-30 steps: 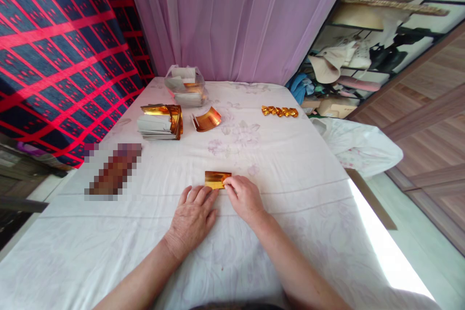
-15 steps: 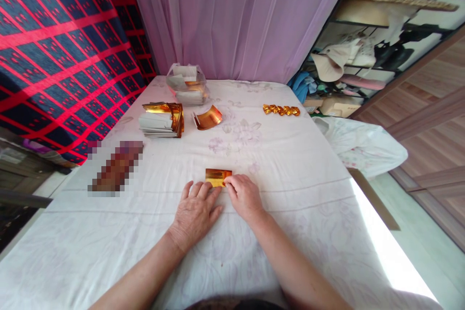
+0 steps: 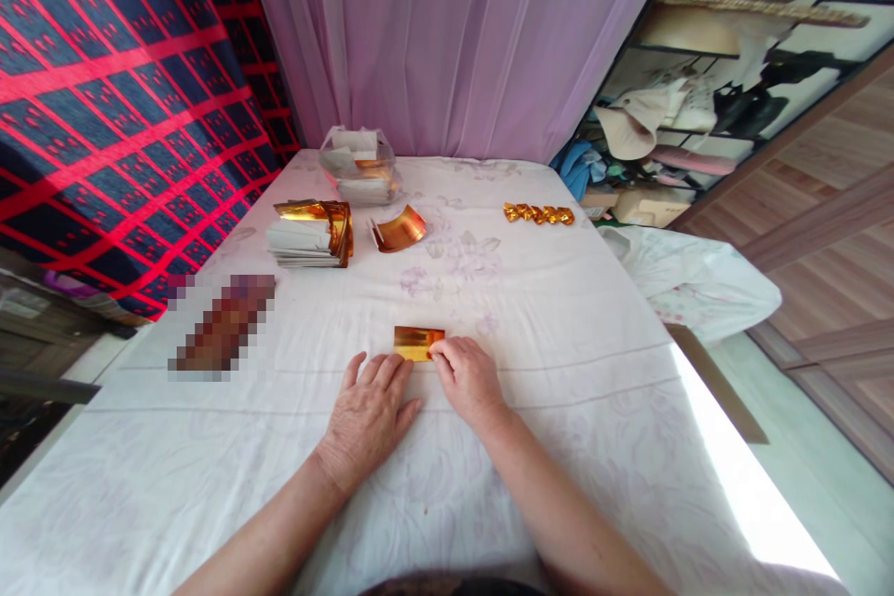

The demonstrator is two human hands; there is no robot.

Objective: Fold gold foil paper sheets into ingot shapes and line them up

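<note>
A small folded piece of gold foil paper (image 3: pixel 417 342) lies flat on the white cloth-covered table (image 3: pixel 559 317). My left hand (image 3: pixel 370 410) rests palm down just below it, fingers spread, fingertips at the paper's near edge. My right hand (image 3: pixel 467 377) presses the paper's right corner with curled fingers. Both forearms reach in from the bottom of the view.
A stack of white-and-gold sheets (image 3: pixel 311 234) and a curled gold sheet (image 3: pixel 398 229) lie at the back left, with a clear plastic bag of sheets (image 3: pixel 358 166) behind them. A row of folded gold pieces (image 3: pixel 539 214) sits at the back right. A blurred patch (image 3: pixel 222 324) lies left.
The left hand has slid slightly back toward me from the paper's edge. The right hand and the gold paper stay in place.
</note>
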